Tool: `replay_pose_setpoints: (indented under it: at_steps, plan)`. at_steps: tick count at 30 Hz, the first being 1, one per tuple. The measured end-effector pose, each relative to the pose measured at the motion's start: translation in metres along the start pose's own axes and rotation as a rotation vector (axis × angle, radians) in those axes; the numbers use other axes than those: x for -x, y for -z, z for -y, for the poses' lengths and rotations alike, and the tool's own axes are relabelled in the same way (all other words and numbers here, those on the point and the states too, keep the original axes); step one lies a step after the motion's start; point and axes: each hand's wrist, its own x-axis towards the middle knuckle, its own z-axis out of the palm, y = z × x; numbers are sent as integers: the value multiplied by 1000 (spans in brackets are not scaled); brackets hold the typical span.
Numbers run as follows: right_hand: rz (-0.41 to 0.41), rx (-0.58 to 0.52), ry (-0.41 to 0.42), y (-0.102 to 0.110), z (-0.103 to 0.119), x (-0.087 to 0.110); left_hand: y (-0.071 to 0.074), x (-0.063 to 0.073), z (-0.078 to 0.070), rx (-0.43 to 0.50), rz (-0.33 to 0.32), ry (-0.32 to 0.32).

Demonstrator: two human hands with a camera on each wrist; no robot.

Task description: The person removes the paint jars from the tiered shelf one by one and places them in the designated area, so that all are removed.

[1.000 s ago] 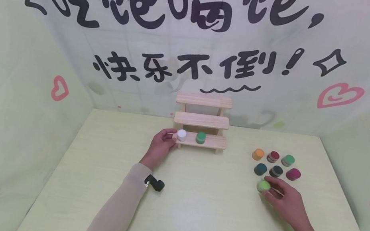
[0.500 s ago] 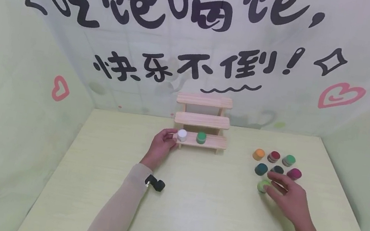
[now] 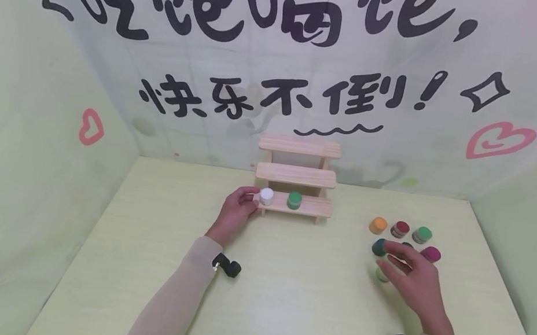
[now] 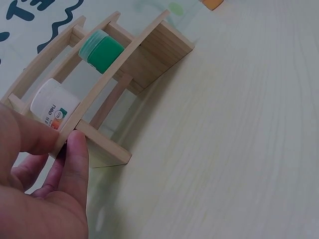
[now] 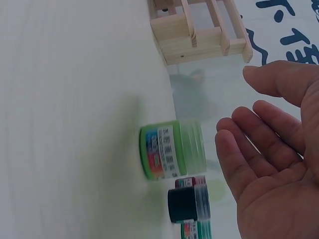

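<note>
A three-step wooden stand (image 3: pixel 296 175) stands against the back cloth. My left hand (image 3: pixel 234 216) pinches the left end of its lowest step, thumb above and fingers below, as the left wrist view shows. On that step sit a white paint jar (image 4: pixel 54 103), close to the thumb, and a green paint jar (image 4: pixel 101 52). My right hand (image 3: pixel 414 277) is over the loose jars, fingers apart and nothing between them. Beneath it a light green paint jar (image 5: pixel 162 150) stands on the table, partly hidden in the head view; the right wrist view shows it apart from the fingers.
Behind the right hand stand an orange jar (image 3: pixel 378 226), a dark red jar (image 3: pixel 400 229), a green jar (image 3: pixel 423 235), a teal jar (image 3: pixel 379 247) and a magenta jar (image 3: pixel 431 254). A dark jar is mostly covered by the hand. Printed cloth walls enclose the table (image 3: pixel 288 311).
My right hand has let go of the light green jar and risen off it, shifting slightly toward the back. The left hand keeps its place on the stand.
</note>
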Motion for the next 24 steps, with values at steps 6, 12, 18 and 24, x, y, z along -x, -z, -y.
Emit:
replay_pose_setpoints:
  at_steps: [6, 12, 18, 24]
  plan:
    - [-7, -30, 35, -12, 9, -10, 1, 1, -2, -20, 7, -16]
    - [6, -78, 54, -23, 18, -18, 1, 1, -2, -16, 10, -11]
    - [33, -84, 65, -34, 25, -26, 2, 1, 0, -3, 11, -4]
    - [67, -111, 58, -44, 30, -35, 1, 0, 1, -13, 8, -12]
